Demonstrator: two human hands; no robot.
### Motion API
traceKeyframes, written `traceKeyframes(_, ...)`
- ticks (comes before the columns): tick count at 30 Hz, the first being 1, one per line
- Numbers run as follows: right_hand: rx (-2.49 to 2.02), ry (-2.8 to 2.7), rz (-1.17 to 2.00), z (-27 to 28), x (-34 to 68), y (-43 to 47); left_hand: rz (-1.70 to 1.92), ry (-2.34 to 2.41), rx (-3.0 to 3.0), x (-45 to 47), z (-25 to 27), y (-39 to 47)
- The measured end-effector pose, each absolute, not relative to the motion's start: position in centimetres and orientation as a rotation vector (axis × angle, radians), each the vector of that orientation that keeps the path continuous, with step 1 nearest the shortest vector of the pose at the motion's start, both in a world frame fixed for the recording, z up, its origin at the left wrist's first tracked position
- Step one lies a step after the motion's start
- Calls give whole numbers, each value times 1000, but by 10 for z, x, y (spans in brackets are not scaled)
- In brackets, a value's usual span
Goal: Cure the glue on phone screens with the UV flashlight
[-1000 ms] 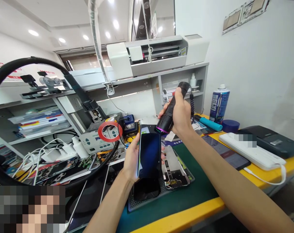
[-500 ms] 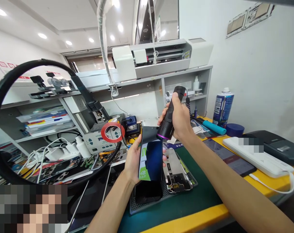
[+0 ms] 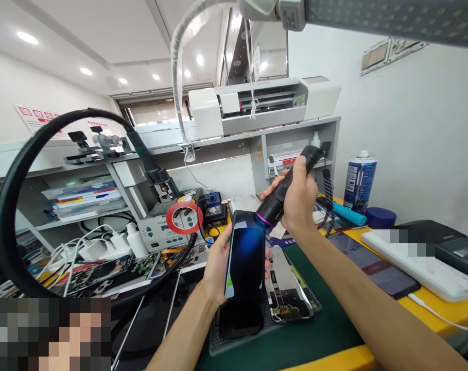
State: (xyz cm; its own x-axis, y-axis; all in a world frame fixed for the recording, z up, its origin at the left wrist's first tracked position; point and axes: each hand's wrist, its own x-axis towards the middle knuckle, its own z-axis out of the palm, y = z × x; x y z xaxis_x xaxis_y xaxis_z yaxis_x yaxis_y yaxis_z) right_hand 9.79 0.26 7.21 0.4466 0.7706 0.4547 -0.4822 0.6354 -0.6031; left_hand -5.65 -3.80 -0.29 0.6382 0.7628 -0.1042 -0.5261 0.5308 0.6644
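My left hand (image 3: 215, 268) is wrapped round the sides of a smartphone (image 3: 246, 268), tilted with its glossy dark face toward me. Fingertips show along its right edge. A black flashlight (image 3: 279, 198) with a purple ring at its head is in my right hand (image 3: 300, 201), thumb along the barrel. Its head points down at the phone's upper part, close to it, and a blue glow lies on the glass. Just below the held phone, another dark phone-like panel (image 3: 239, 320) lies on a perforated grey mat (image 3: 218, 346). An opened phone display (image 3: 290, 288) with exposed flex parts rests beside it.
A black hose (image 3: 5, 206) loops at the left, near a red tape roll (image 3: 185, 217). Phones and circuit boards crowd the left. At the right are a blue spray can (image 3: 359, 180), a dark phone (image 3: 373, 263) and a white power bank (image 3: 419, 268). A lamp arm (image 3: 392, 20) hangs overhead.
The view has shifted, bringing the lamp arm in at the top. The flashlight now leans more to the right, and the phone has tilted, its bright reflection giving way to a blue glow.
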Motion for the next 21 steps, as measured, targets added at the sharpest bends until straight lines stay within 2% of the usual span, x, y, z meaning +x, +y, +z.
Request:
traceKeyframes(8,-453,-751,740,71,97,3,750,425,650,-50,4,-46)
traceKeyframes(16,-549,-788,346,63,94,1,773,467,658,-50,3,-47)
traceKeyframes(21,-519,-837,285,61,90,-1,767,429,708,-53,-8,-39)
